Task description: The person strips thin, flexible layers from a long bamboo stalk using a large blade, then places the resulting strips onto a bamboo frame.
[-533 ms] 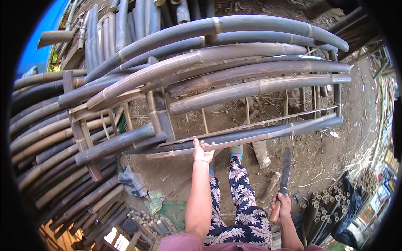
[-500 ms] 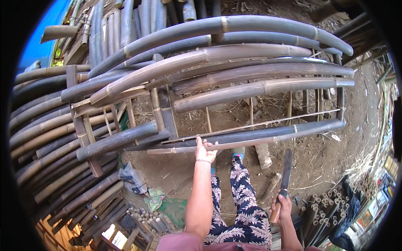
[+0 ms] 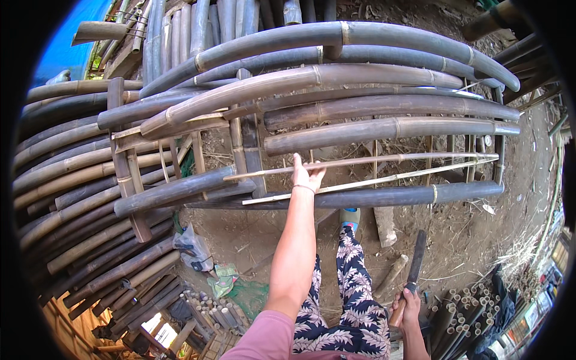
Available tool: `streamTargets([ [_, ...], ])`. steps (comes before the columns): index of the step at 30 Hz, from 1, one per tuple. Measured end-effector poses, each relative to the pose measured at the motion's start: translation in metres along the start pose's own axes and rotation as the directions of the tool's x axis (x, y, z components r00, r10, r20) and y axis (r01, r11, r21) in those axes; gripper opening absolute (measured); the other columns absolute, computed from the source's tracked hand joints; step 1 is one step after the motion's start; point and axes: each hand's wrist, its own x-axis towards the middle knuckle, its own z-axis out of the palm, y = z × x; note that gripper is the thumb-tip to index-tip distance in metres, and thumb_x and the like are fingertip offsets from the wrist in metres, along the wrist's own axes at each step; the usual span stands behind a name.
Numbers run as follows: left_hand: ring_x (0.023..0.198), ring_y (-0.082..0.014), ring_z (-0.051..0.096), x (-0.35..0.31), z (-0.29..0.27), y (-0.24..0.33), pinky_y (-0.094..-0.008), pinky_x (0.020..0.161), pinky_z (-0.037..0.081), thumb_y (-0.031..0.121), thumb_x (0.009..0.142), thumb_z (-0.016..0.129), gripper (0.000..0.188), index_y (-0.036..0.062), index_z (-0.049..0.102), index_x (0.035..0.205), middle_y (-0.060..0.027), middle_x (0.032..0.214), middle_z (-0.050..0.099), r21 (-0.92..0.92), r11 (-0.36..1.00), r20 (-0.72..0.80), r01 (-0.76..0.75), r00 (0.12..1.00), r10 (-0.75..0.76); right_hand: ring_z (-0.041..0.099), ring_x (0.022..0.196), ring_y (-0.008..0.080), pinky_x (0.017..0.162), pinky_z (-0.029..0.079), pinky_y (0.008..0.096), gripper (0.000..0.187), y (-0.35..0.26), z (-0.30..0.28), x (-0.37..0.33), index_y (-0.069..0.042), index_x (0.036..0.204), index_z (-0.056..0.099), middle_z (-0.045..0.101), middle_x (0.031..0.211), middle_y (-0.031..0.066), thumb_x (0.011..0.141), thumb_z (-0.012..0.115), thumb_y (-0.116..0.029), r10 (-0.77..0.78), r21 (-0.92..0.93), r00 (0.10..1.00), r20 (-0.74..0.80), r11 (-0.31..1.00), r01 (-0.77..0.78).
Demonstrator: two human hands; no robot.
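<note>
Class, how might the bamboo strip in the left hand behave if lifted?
The strip is probably light: it looks far thinner than the pole beyond it. It seems fairly stiff, showing no marked sag. Long and held off-centre by the left hand, it may swing.

Bare brown earth (image 3: 456, 246), littered with straw (image 3: 521, 251), spreads beneath the bamboo rack (image 3: 384, 197) — lit by soft daylight. Stacked poles (image 3: 66, 193) crowd the rack's left end; a bright blue sheet (image 3: 67, 42) shows past its far left corner — cut tubes (image 3: 471, 312) cluster off the near right corner.
</note>
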Motion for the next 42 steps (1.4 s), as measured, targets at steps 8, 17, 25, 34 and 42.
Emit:
streamTargets([
  [8,0.093,-0.0285,0.066,-0.057,-0.026,-0.002,-0.0381,0.081,0.054,0.023,0.090,0.062,0.028,0.0009,0.061,0.108,-0.0134,0.097,0.067,0.837,0.407,0.365,-0.365,0.928,0.081,0.055,0.050,0.0171,0.043,0.053,0.0333,0.025,0.025,-0.030,0.010,-0.010,0.106,0.046,0.055,0.075,0.0075,0.092,0.061,-0.025,0.003,-0.014,0.999,-0.037,1.000,-0.004],
  [17,0.076,-0.0364,0.066,-0.054,-0.107,0.059,-0.0409,0.070,0.051,0.020,0.089,0.058,0.020,0.0006,0.065,0.087,-0.0200,0.082,0.067,0.620,-0.427,0.785,-0.659,0.519,0.339,0.055,0.051,0.0171,0.043,0.052,0.0335,0.024,0.053,-0.055,0.005,-0.009,0.102,0.043,0.054,0.075,0.0084,0.092,0.061,-0.022,-0.013,-0.083,0.995,-0.104,0.997,0.005],
  [25,0.126,-0.0352,0.047,0.134,-0.317,-0.006,-0.0456,0.103,0.042,0.032,0.084,0.062,0.051,0.0033,0.053,0.125,-0.0162,0.131,0.054,0.463,-0.869,0.311,-0.175,0.950,-0.025,0.053,0.050,0.0170,0.043,0.049,0.0315,0.021,0.117,-0.036,0.009,-0.006,0.105,0.043,0.053,0.071,0.0079,0.094,0.055,-0.019,-0.079,0.066,0.932,-0.354,0.992,0.109],
  [34,0.112,-0.0374,0.056,0.258,-0.313,-0.087,-0.0489,0.096,0.044,0.034,0.092,0.053,0.036,0.0159,0.055,0.123,-0.0150,0.133,0.053,0.320,-0.864,0.435,-0.390,0.870,-0.232,0.053,0.049,0.0163,0.042,0.051,0.0305,0.034,0.149,-0.055,0.004,-0.004,0.113,0.044,0.053,0.071,0.0086,0.091,0.057,-0.026,-0.096,-0.103,0.875,-0.475,0.993,0.053],
  [42,0.101,-0.0437,0.054,0.020,-0.309,0.013,-0.0476,0.087,0.045,0.026,0.091,0.054,0.028,0.0090,0.060,0.113,-0.0253,0.107,0.053,0.472,-0.521,0.392,-0.711,0.699,-0.598,0.057,0.054,0.0182,0.050,0.053,0.0334,0.023,0.166,-0.053,0.011,-0.004,0.101,0.044,0.056,0.072,0.0096,0.090,0.062,-0.013,-0.121,-0.065,0.941,-0.316,0.992,0.105],
])
